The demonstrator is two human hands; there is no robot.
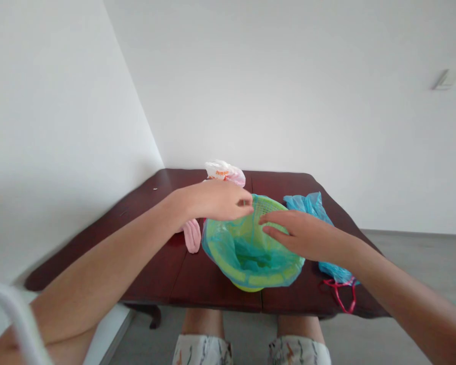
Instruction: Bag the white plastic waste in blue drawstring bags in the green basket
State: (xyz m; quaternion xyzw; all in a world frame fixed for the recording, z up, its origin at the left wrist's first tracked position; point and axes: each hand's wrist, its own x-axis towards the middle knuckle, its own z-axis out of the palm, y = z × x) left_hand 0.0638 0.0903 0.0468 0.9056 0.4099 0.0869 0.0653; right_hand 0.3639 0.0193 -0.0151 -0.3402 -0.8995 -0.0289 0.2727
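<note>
A yellow-green plastic basket (247, 279) stands near the table's front edge, with a thin blue plastic bag (247, 253) lining it and folded over its rim. My left hand (228, 201) is above the basket's back left rim, fingers loosely curled, a gap showing between thumb and fingers. Over the right side of the basket is my right hand (298, 230), its fingers stretched out toward the middle and nothing visible in them. To the right, a second blue plastic bag (307, 204) with red drawstrings (342, 294) lies partly behind my right forearm.
Behind my left hand sits a white bag with orange print (226, 172). A pink folded cloth (192, 236) lies left of the basket. The dark red wooden table (144, 274) meets white walls at the back and left. A white curved object (11, 309) shows at lower left.
</note>
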